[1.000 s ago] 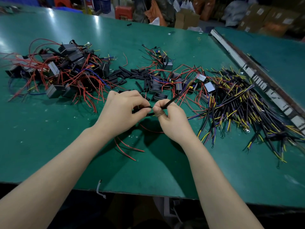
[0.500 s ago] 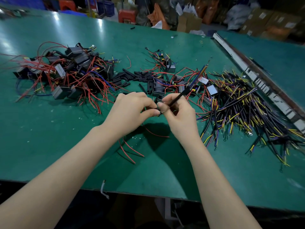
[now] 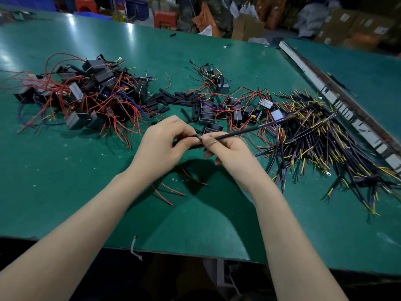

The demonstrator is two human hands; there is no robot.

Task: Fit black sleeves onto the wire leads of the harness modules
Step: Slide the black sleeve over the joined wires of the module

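Between the fingertips, the left hand (image 3: 161, 141) pinches a black sleeve (image 3: 188, 141) while the right hand (image 3: 230, 152) clamps the black cable (image 3: 238, 133). Misaligned ends could snag the sleeve's mouth and buckle the lead.

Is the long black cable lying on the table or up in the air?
Up in the air. The right hand pinches the cable, slanting above the table.

Hidden from me: near end of the black sleeve (image 3: 196, 146) — buried between left hand (image 3: 165, 144) and right hand (image 3: 230, 152). Both forearms cut off at bottom edge. Background cartons (image 3: 338, 25) — labels too blurred to read.
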